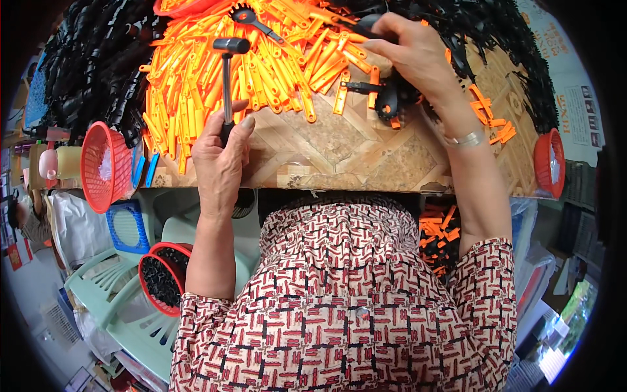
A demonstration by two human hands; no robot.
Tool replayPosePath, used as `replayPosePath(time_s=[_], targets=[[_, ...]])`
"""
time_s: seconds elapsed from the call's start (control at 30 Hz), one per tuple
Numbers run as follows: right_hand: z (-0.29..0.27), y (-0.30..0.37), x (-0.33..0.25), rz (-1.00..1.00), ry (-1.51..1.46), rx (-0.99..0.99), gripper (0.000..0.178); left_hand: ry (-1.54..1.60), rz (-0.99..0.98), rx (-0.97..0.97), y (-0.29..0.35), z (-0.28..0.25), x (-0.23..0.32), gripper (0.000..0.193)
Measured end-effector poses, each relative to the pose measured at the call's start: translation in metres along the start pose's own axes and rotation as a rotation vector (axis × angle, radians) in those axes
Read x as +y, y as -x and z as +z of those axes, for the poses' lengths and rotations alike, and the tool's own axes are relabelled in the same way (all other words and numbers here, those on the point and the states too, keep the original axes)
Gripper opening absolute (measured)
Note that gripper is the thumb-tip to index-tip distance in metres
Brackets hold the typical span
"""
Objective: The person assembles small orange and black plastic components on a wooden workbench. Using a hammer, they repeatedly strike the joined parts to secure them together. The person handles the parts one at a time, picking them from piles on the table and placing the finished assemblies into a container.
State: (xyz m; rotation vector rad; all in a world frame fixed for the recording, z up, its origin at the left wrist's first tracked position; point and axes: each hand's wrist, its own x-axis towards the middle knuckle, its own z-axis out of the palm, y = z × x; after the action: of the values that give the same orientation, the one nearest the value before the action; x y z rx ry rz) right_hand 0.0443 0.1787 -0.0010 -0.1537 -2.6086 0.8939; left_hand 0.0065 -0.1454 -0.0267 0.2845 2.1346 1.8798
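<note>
Two hands work: left hand (221, 160) grips one hammer (228, 72), right hand (411, 55) pinches one black part (369, 27) above countless orange strips (261, 72).

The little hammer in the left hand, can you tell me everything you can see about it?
The small hammer with a dark metal head and thin shaft stands nearly upright, head at the top. Its head looks like a short dark cylinder set crosswise, with a slight shine. The left hand grips its lower end, so the handle is mostly hidden. It rises in front of the heap of orange plastic strips on the patterned wooden table.
</note>
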Motion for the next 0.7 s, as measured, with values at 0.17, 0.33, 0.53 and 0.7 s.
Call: replayPosePath(time_s=[0.17, 0.33, 0.53, 0.7], targets=[[-0.043, 0.091, -0.045, 0.379, -0.454, -0.186, 0.015, -0.400, 0.164, -0.066, 0.003, -0.002, -0.013, 0.020], [-0.038, 0.206, -0.047, 0.800, -0.800, -0.222, 0.016, -0.793, 0.331, -0.226, -0.001, 0.028, 0.011, 0.018], [0.004, 0.257, -0.046, 0.855, -0.903, -0.077, 0.013, -1.034, 0.891, -0.357, -0.029, 0.044, 0.010, 0.029], [0.014, 0.245, -0.048, 0.802, -0.884, -0.145, 0.016, -1.169, 1.147, -0.498, -0.040, 0.053, 0.013, 0.033]])
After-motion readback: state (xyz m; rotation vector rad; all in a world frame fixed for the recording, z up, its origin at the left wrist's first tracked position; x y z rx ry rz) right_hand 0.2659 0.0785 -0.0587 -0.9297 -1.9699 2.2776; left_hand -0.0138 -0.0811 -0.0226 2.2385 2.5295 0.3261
